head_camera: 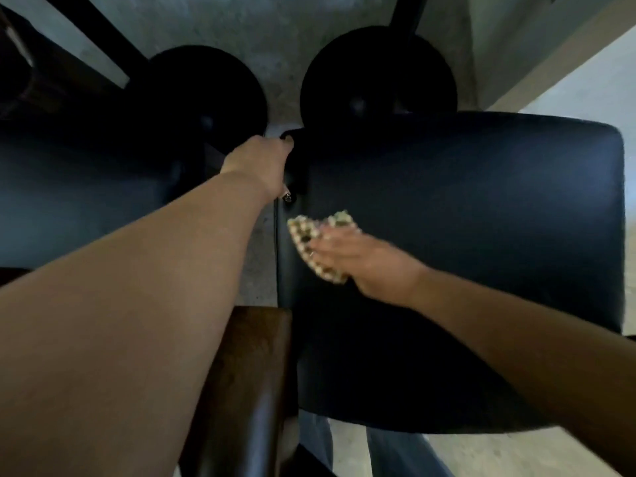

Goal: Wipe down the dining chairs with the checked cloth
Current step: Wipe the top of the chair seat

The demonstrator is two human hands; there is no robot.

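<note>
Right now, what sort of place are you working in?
Probably a dining area or cafe: two dark padded chair seats side by side, round black pedestal table bases on a concrete floor, and a brown wooden chair back.

Pretty dim from my feed, the black chair seat (464,235) barely shows detail. Brighter floor beyond its right edge. Right hand (358,259) is motion-blurred, and wide-angle bending warps the edges.
</note>
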